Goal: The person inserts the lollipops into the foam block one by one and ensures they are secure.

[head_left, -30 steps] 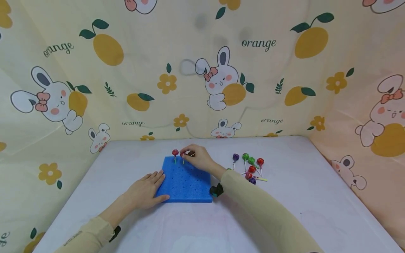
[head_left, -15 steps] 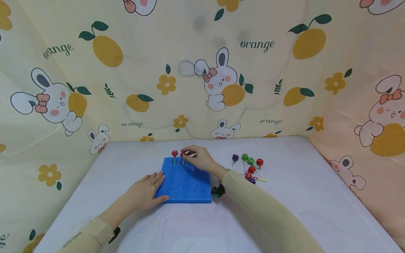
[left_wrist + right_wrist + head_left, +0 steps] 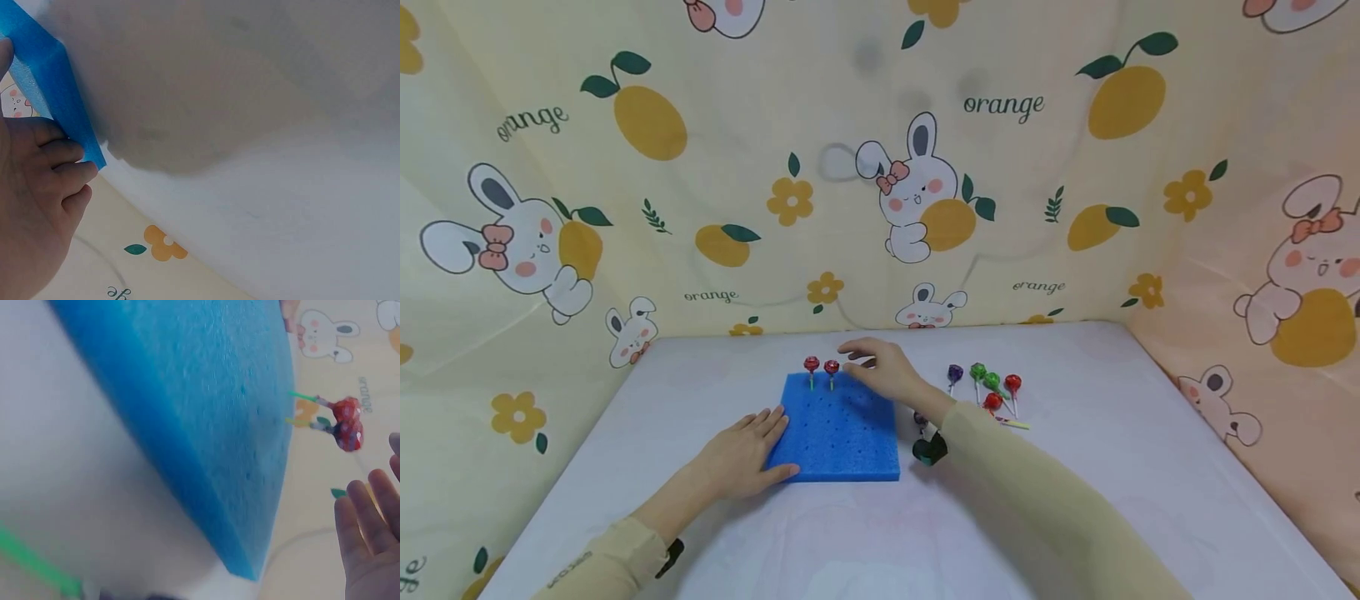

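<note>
In the head view, the blue foam block (image 3: 838,436) lies on the white surface (image 3: 1075,467). Two red lollipops (image 3: 821,367) stand in the block's far edge. The right hand (image 3: 880,371) hovers just right of them, fingers spread and holding nothing. The left hand (image 3: 747,454) rests flat on the block's left edge. A pile of loose lollipops (image 3: 988,387) lies to the right of the block.

In the left wrist view, the straight fingers (image 3: 59,164) touch the block's corner.

In the right wrist view, open fingers (image 3: 369,515) hang near the two lollipops, apart from them.
</note>
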Demonstrator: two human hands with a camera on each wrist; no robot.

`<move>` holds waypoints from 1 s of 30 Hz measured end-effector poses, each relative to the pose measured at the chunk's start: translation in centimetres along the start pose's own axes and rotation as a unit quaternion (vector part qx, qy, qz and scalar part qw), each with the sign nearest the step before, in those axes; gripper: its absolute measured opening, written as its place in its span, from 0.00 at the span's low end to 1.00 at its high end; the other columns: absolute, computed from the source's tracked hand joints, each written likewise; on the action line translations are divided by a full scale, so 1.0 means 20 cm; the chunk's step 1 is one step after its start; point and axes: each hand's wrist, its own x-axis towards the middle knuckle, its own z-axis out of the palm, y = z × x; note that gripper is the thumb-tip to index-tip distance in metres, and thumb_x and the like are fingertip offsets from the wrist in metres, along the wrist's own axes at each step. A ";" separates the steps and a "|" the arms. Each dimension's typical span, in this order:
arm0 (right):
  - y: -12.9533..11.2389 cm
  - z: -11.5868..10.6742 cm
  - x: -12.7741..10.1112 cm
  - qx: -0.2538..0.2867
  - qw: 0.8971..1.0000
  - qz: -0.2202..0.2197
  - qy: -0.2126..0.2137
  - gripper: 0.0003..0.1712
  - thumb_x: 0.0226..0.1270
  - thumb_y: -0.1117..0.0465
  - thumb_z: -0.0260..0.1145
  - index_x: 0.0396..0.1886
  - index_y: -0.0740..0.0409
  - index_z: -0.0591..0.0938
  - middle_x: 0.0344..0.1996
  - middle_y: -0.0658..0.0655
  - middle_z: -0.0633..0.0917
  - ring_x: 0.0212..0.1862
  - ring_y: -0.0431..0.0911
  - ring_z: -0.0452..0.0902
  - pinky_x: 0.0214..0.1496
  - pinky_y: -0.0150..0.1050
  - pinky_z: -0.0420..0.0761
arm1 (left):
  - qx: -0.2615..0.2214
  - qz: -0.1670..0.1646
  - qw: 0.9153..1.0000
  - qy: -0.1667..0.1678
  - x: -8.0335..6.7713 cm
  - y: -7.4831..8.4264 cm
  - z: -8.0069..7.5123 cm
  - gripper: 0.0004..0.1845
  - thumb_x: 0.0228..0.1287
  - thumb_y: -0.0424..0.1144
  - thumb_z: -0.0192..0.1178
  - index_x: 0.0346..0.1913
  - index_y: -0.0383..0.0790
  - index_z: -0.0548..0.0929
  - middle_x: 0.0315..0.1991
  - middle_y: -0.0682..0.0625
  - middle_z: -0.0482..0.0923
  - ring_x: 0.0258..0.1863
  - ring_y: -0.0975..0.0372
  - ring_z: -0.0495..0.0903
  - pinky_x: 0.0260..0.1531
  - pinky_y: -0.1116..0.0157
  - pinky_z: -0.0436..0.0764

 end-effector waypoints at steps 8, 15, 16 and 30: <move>0.05 -0.10 -0.06 -0.004 1.000 0.014 0.009 0.18 0.76 0.61 0.67 0.62 0.57 0.84 0.60 0.57 0.85 0.58 0.48 0.84 0.59 0.41 0.85 | -0.005 0.008 1.000 0.007 0.00 0.00 0.00 0.47 0.75 0.66 0.53 0.75 0.24 0.66 0.77 0.30 0.62 0.76 0.38 0.63 0.74 0.42 0.64; 0.10 -0.18 -0.13 -0.014 1.000 0.014 0.003 0.17 0.74 0.63 0.69 0.60 0.60 0.84 0.58 0.58 0.85 0.54 0.50 0.85 0.56 0.41 0.86 | -0.007 0.010 1.000 0.012 -0.01 0.00 0.00 0.47 0.74 0.65 0.54 0.75 0.24 0.67 0.76 0.30 0.63 0.76 0.38 0.64 0.74 0.41 0.65; 0.10 -0.19 -0.13 -0.019 1.000 0.017 0.001 0.17 0.74 0.63 0.69 0.60 0.60 0.85 0.58 0.58 0.85 0.54 0.49 0.86 0.56 0.41 0.86 | -0.007 0.010 1.000 0.013 -0.01 0.00 0.00 0.47 0.74 0.65 0.54 0.75 0.24 0.67 0.76 0.30 0.63 0.76 0.38 0.64 0.74 0.41 0.65; 0.16 -0.28 -0.32 -0.063 0.996 0.027 -0.056 0.17 0.73 0.65 0.69 0.59 0.61 0.85 0.54 0.59 0.86 0.49 0.48 0.86 0.52 0.43 0.87 | -0.011 0.006 1.000 0.011 -0.01 0.00 0.00 0.48 0.74 0.66 0.54 0.75 0.24 0.66 0.77 0.30 0.62 0.76 0.38 0.63 0.74 0.41 0.64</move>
